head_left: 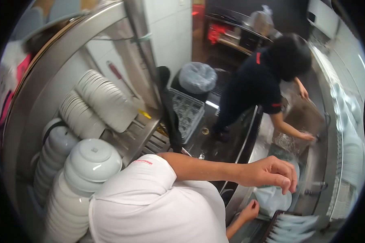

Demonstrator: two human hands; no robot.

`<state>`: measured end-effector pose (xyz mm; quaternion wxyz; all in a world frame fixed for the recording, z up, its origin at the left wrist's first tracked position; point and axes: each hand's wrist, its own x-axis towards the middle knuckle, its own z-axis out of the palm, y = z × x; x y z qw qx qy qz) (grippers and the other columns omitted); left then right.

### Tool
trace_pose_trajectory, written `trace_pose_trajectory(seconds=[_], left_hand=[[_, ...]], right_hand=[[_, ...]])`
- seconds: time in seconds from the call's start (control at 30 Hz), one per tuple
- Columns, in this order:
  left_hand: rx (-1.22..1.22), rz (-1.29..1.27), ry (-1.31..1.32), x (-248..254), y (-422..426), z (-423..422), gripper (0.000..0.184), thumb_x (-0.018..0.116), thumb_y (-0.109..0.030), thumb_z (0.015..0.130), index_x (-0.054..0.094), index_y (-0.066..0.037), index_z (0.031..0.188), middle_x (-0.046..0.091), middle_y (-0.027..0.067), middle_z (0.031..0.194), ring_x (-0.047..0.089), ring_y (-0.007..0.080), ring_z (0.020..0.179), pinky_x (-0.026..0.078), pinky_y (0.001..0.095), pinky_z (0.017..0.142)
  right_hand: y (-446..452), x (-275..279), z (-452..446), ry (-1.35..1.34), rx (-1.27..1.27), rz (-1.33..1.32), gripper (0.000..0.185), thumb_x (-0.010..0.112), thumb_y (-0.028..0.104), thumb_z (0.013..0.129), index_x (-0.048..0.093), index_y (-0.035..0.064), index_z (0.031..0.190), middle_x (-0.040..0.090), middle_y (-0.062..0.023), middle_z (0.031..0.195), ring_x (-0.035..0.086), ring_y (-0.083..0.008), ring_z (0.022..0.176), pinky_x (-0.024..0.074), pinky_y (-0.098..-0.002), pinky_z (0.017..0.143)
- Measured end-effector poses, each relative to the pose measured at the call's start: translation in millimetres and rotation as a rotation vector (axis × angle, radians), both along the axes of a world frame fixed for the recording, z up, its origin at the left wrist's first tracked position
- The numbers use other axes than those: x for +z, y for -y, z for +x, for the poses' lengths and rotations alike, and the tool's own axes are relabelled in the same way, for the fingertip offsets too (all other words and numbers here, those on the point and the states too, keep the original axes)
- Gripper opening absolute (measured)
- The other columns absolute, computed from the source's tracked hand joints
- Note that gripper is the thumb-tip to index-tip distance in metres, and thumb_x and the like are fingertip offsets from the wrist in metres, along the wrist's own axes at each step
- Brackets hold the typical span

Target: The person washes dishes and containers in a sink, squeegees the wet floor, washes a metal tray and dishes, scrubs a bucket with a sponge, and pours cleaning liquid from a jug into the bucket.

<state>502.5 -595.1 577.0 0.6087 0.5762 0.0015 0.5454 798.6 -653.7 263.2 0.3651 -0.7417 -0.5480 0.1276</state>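
Note:
My left hand (pixel 270 174) reaches out above a metal sink (pixel 251 193), its fingers curled downward. Its palm side is hidden, so I cannot make out whether anything is in it. Below it lies a pale, whitish item (pixel 273 201) in the sink, perhaps a dish, too blurred to name. Lower down, near the sink's edge, my right hand (pixel 248 211) has its fingers drawn together, with nothing showing in them. Close to it stands a dark rack (pixel 275 227) holding several pale, upright pieces (pixel 294 230).
A co-worker in dark clothes (pixel 247 87) bends over the far sink, hands on a large brownish tray (pixel 303 119). Stacked white bowls (pixel 92 162) and dishes (pixel 105 97) fill a metal shelf behind me. On the floor sit a lined bin (pixel 197 77) and a glass rack (pixel 185 111).

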Motion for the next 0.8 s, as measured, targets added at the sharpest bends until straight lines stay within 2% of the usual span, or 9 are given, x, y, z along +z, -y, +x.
trace_pose_trajectory(seconds=[0.27,0.3,0.4,0.47,0.5,0.6,0.7,0.73,0.8], left_hand=[[0.298,-0.245,-0.085,-54,-4,-49,0.025,0.061,-0.019,0.100,0.067,-0.003,0.082,0.067,0.0058,0.098,0.062,0.0139,0.093,0.048,0.0295,0.086],[0.347,-0.280,-0.015,-58,-3,-49,0.025,0.064,-0.018,0.099,0.066,-0.004,0.079,0.065,0.0039,0.082,0.063,0.0141,0.077,0.049,0.0291,0.072],[0.674,-0.044,-0.448,-29,18,-69,0.030,0.065,-0.019,0.098,0.063,-0.006,0.071,0.060,0.0034,0.067,0.059,0.0167,0.061,0.046,0.0308,0.057],[0.998,0.593,-0.357,17,36,-63,0.042,0.074,-0.019,0.091,0.049,-0.008,0.059,0.050,0.0038,0.058,0.047,0.0221,0.045,0.035,0.0358,0.045],[1.059,0.735,-0.285,39,43,-57,0.038,0.075,-0.018,0.089,0.050,-0.007,0.061,0.049,0.0044,0.062,0.049,0.0215,0.050,0.037,0.0355,0.047],[0.936,0.711,-0.072,88,67,-25,0.030,0.078,-0.015,0.082,0.054,-0.007,0.067,0.046,0.0065,0.072,0.052,0.0200,0.063,0.042,0.0347,0.056],[0.738,0.768,-0.115,103,66,-5,0.018,0.075,-0.018,0.092,0.074,-0.001,0.086,0.067,0.0150,0.097,0.068,0.0226,0.094,0.059,0.0386,0.081],[0.516,0.901,-0.243,107,53,-26,0.016,0.073,-0.016,0.093,0.075,0.000,0.089,0.069,0.0146,0.098,0.067,0.0217,0.094,0.059,0.0386,0.081],[0.404,0.990,-0.343,105,40,-20,0.013,0.073,-0.013,0.087,0.067,-0.002,0.083,0.059,0.0100,0.087,0.061,0.0196,0.079,0.051,0.0357,0.069]], right_hand=[[-15,5,8,0.080,0.056,-0.045,0.025,0.068,0.021,0.095,0.074,-0.0025,0.102,0.075,-0.0175,0.094,0.071,-0.0312,0.083,0.0560,-0.0407,0.078],[-19,0,12,0.052,0.096,-0.035,0.025,0.068,0.021,0.095,0.073,-0.0030,0.102,0.075,-0.0174,0.094,0.071,-0.0309,0.083,0.0558,-0.0402,0.078],[-28,5,7,0.001,0.142,-0.053,0.024,0.071,0.017,0.093,0.073,-0.0052,0.104,0.075,-0.0189,0.099,0.072,-0.0315,0.085,0.0578,-0.0384,0.079],[-32,6,4,-0.133,0.241,-0.011,0.025,0.069,0.015,0.094,0.072,-0.0061,0.107,0.075,-0.0187,0.100,0.071,-0.0263,0.088,0.0571,-0.0369,0.081],[-36,-4,6,-0.116,0.233,-0.092,0.023,0.068,0.014,0.095,0.072,-0.0057,0.106,0.075,-0.0173,0.099,0.071,-0.0248,0.089,0.0564,-0.0369,0.081],[-33,57,-34,-0.005,0.243,-0.001,0.019,0.067,0.014,0.093,0.073,-0.0016,0.103,0.073,-0.0178,0.098,0.071,-0.0325,0.086,0.0549,-0.0392,0.080],[-33,69,-39,0.007,0.219,0.023,0.016,0.068,0.013,0.092,0.074,0.0000,0.099,0.073,-0.0171,0.096,0.071,-0.0340,0.087,0.0546,-0.0409,0.079],[-32,65,-38,0.010,0.208,0.018,0.015,0.068,0.013,0.092,0.074,0.0002,0.098,0.073,-0.0169,0.095,0.071,-0.0339,0.087,0.0545,-0.0412,0.079],[-28,60,-36,-0.013,0.168,0.026,0.014,0.069,0.013,0.091,0.074,0.0009,0.097,0.073,-0.0161,0.095,0.071,-0.0335,0.087,0.0543,-0.0414,0.078]])
